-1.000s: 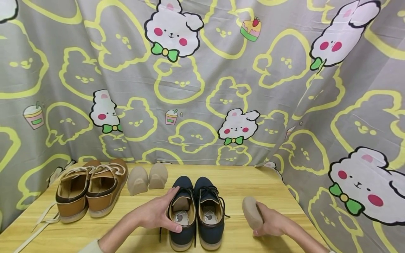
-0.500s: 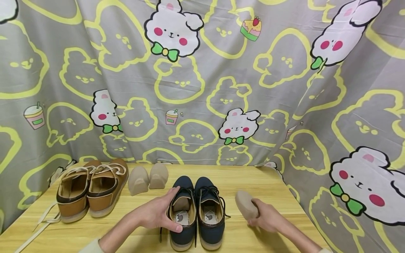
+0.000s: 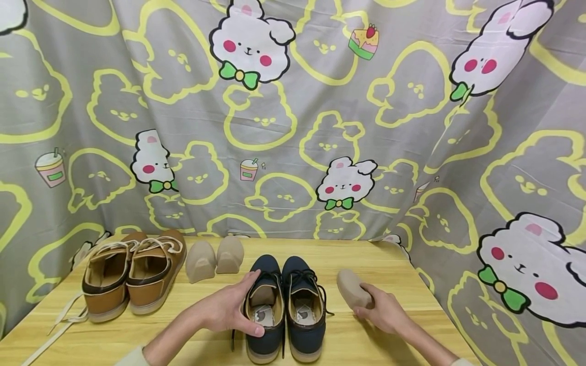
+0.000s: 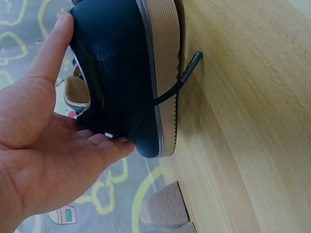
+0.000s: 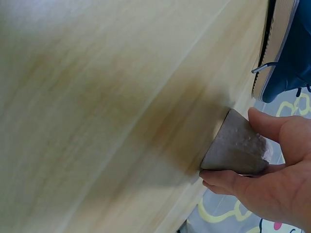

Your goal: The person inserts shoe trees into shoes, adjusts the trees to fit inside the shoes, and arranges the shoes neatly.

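Two navy lace-up shoes stand side by side on the table, toes facing away. My left hand rests along the outer side of the left navy shoe, its thumb on the heel and its fingers near the laces. A beige form shows inside that shoe's opening. The right navy shoe stands next to it, untouched. My right hand pinches a beige shoe insert between thumb and fingers, to the right of the shoes. In the right wrist view, the insert is near the tabletop; contact is unclear.
A pair of tan shoes with long pale laces stands at the left. Two more beige shoe inserts lie beside them toward the back. A patterned cloth hangs behind the wooden table.
My right hand has moved left with the shoe insert, coming closer to the navy shoes and turning the insert slightly. My left hand and the shoes have stayed put.
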`<action>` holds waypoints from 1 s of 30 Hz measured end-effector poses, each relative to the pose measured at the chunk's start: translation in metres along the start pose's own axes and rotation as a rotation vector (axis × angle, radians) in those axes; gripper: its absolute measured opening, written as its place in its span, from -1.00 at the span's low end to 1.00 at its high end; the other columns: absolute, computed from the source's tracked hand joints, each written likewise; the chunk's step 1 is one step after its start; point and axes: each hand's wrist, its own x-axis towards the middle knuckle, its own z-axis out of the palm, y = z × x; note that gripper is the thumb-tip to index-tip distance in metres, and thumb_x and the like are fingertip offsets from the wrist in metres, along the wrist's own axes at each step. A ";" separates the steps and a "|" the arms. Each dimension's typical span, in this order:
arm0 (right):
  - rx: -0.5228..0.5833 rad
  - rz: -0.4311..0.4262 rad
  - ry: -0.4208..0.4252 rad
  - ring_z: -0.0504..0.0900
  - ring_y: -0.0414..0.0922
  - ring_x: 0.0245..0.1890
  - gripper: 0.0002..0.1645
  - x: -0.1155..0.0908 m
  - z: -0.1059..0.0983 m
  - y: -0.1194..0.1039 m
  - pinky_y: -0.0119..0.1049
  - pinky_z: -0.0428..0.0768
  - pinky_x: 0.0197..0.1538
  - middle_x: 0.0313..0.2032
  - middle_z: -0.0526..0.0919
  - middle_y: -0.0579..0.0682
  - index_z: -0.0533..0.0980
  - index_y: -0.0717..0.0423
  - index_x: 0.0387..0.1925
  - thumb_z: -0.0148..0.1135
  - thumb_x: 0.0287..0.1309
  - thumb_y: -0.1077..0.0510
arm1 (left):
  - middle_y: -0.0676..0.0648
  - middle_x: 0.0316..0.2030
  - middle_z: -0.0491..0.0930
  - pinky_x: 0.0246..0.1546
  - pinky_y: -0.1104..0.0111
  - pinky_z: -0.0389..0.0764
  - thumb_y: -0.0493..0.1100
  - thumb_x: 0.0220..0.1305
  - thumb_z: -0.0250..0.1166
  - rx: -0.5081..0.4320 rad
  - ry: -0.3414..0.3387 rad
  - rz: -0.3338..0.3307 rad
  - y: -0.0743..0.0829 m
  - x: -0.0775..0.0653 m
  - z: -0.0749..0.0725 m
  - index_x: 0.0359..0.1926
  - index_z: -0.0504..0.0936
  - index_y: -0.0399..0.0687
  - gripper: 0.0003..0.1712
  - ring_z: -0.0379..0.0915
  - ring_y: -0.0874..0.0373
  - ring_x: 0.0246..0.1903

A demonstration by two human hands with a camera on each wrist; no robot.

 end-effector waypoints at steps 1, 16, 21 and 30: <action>-0.004 -0.002 0.003 0.69 0.06 -0.05 -0.10 0.000 0.001 0.001 -0.04 0.65 -0.07 0.08 0.68 0.27 0.46 0.32 0.31 0.60 -0.01 0.00 | -0.38 0.58 -0.13 0.37 -0.16 0.29 0.26 0.05 0.55 0.003 0.002 0.000 0.000 0.000 0.000 0.63 -0.20 -0.20 0.44 0.30 -0.21 0.41; 0.021 0.008 -0.019 0.70 0.07 -0.05 -0.03 -0.001 -0.001 0.001 0.00 0.64 -0.02 0.10 0.67 0.24 0.44 0.32 0.31 0.67 -0.16 0.13 | -0.36 0.58 -0.08 0.38 -0.16 0.28 0.26 0.03 0.56 0.011 0.012 0.003 -0.001 0.000 0.000 0.63 -0.16 -0.19 0.44 0.28 -0.20 0.42; 0.045 0.037 0.006 0.69 0.03 -0.08 -0.07 -0.002 -0.001 0.000 -0.06 0.64 -0.06 0.08 0.68 0.19 0.48 0.30 0.26 0.69 -0.20 0.15 | -0.36 0.58 -0.07 0.37 -0.17 0.28 0.27 0.04 0.55 0.012 0.011 0.003 -0.001 -0.001 0.000 0.63 -0.16 -0.19 0.43 0.25 -0.21 0.44; 0.051 0.051 0.055 0.69 0.02 -0.12 -0.14 -0.002 -0.002 0.001 -0.06 0.64 -0.09 0.04 0.70 0.22 0.53 0.27 0.21 0.67 -0.18 0.15 | -0.37 0.58 -0.08 0.38 -0.17 0.27 0.27 0.04 0.55 0.009 0.018 0.016 -0.002 -0.001 0.000 0.63 -0.16 -0.18 0.43 0.19 -0.23 0.47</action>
